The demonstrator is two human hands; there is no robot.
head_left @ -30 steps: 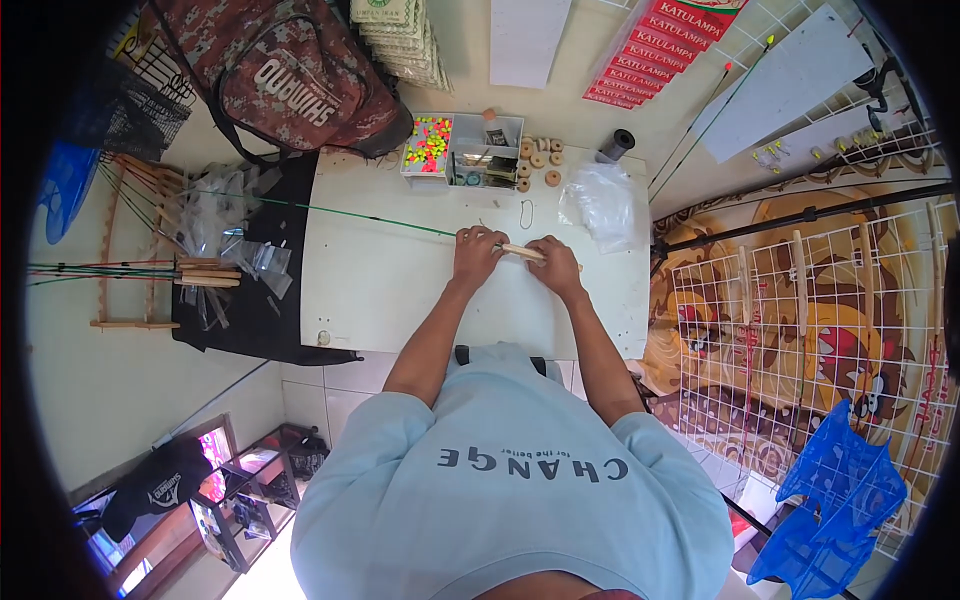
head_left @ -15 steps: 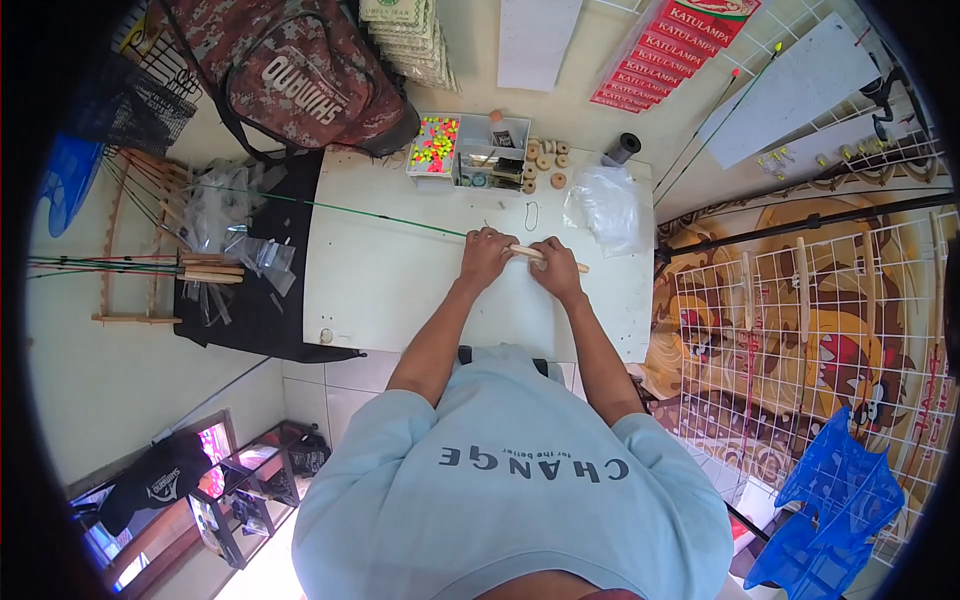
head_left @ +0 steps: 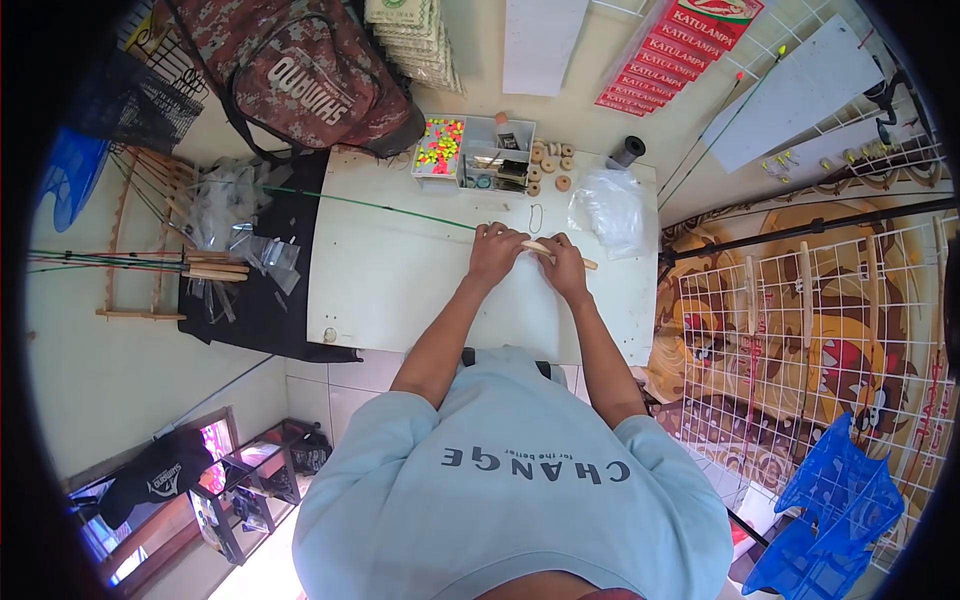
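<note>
A thin green fishing rod (head_left: 400,211) with a pale wooden handle (head_left: 590,265) lies slantwise over the white table (head_left: 400,290), its tip side running off to the left. My left hand (head_left: 496,252) is closed around the rod where the green shaft meets the wood. Close beside it, my right hand (head_left: 563,268) grips the wooden handle, whose end sticks out past the fingers. Both hands' fingertips nearly meet over the handle. Just beyond them on the tabletop is a small dark loop of line (head_left: 534,217).
At the table's back stand a divided tray (head_left: 437,182) with bright floats, several wooden spools (head_left: 563,183), a black cylinder (head_left: 628,151) and clear plastic bags (head_left: 612,215). More rods with wooden handles (head_left: 217,272) lie at left. A camouflage backpack (head_left: 310,90) hangs behind; a white wire grid (head_left: 780,340) is at right.
My hands have come slightly closer together on the handle, and less wood shows between them. The whole view has shifted a little; the rod stays in both hands.
</note>
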